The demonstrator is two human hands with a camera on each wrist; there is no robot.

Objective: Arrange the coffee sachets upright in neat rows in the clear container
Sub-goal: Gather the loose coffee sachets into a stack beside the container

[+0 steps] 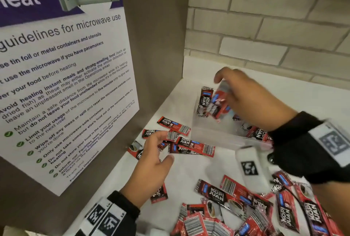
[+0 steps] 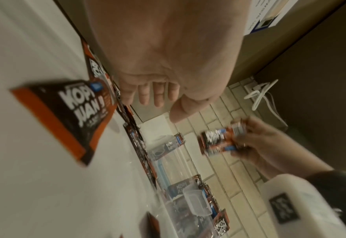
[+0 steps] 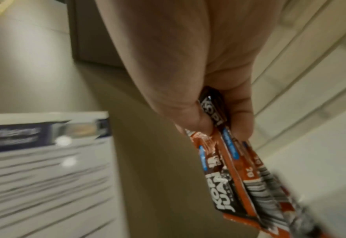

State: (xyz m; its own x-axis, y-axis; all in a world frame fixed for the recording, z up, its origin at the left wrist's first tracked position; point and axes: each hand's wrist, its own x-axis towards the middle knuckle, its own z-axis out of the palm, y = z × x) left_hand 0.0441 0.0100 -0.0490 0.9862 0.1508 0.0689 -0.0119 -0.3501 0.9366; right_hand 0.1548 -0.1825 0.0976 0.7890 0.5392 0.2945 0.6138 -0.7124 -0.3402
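Observation:
My right hand (image 1: pixel 244 93) grips a small bunch of red-and-black Kopi Juan sachets (image 1: pixel 220 103) over the clear container (image 1: pixel 217 137); the right wrist view shows thumb and fingers pinching the bunch of sachets (image 3: pixel 235 169) at its top. One sachet (image 1: pixel 204 101) stands upright at the container's far left end, and others lie in its right end (image 1: pixel 259 133). My left hand (image 1: pixel 153 158) hovers with relaxed fingers over loose sachets (image 1: pixel 191 146) lying flat left of the container, holding nothing. In the left wrist view the palm (image 2: pixel 164 56) is bare.
A big heap of sachets (image 1: pixel 255 213) covers the white counter at the front right. A brown panel with a microwave guidelines poster (image 1: pixel 62 76) stands close on the left. A brick wall (image 1: pixel 265 17) runs behind. A white cable (image 2: pixel 259 95) lies by the wall.

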